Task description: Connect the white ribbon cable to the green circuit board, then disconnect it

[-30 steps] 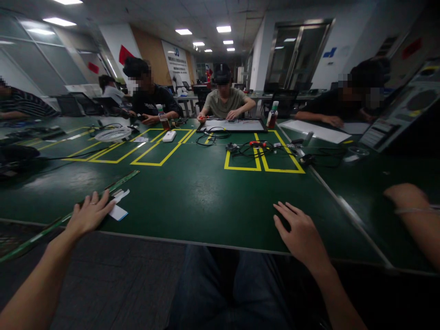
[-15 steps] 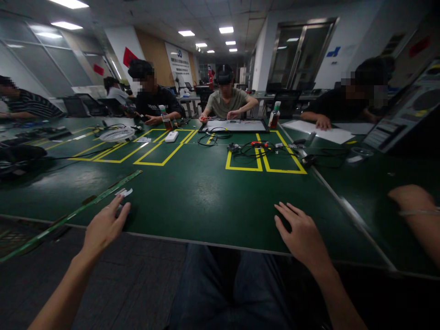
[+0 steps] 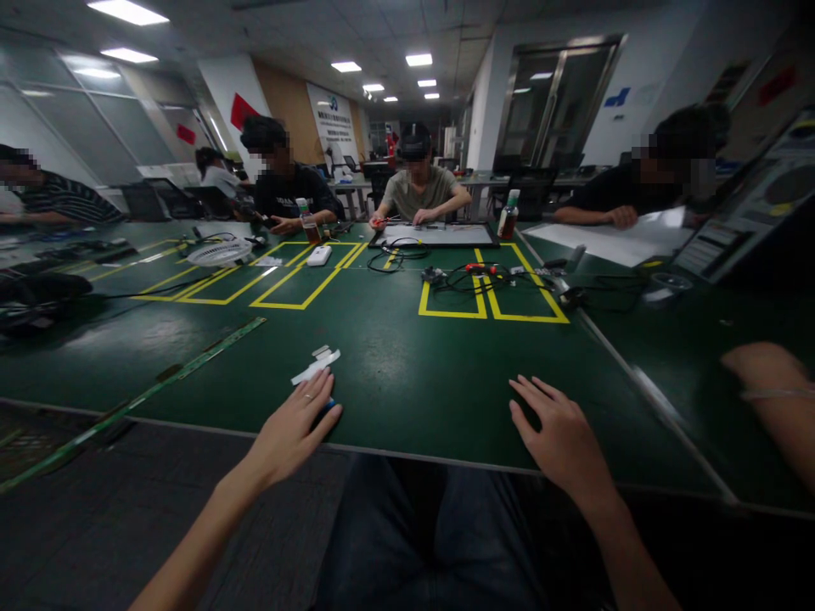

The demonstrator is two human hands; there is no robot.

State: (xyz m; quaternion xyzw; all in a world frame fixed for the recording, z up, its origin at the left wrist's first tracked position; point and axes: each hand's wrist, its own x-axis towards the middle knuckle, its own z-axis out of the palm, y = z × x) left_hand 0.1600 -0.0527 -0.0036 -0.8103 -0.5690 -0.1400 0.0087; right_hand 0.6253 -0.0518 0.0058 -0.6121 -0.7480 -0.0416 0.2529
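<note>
My left hand (image 3: 294, 427) lies palm down near the front edge of the green table (image 3: 407, 382), its fingers stretched out. Just past its fingertips are white strips (image 3: 317, 367) that look like paper, with a small pale piece (image 3: 322, 350) behind them. A bit of something blue (image 3: 330, 405) shows between thumb and forefinger; the rest is covered by the hand. Further right, my right hand (image 3: 561, 434) rests on the tabletop with fingers spread and nothing in them. A long narrow green circuit board strip (image 3: 184, 372) lies left of my left hand, overhanging the table edge.
Yellow tape outlines (image 3: 277, 305) mark the tabletop. Beyond are black cables with a red-handled tool (image 3: 480, 269), a white box (image 3: 319, 255), a round white grille (image 3: 220, 250) and bottles (image 3: 508, 216). Several people sit around; another person's arm (image 3: 767, 378) rests at right.
My left hand has slid right along the table, and the white strips have moved right with it. My right hand has stayed put. A person at far right has lifted a white sheet.
</note>
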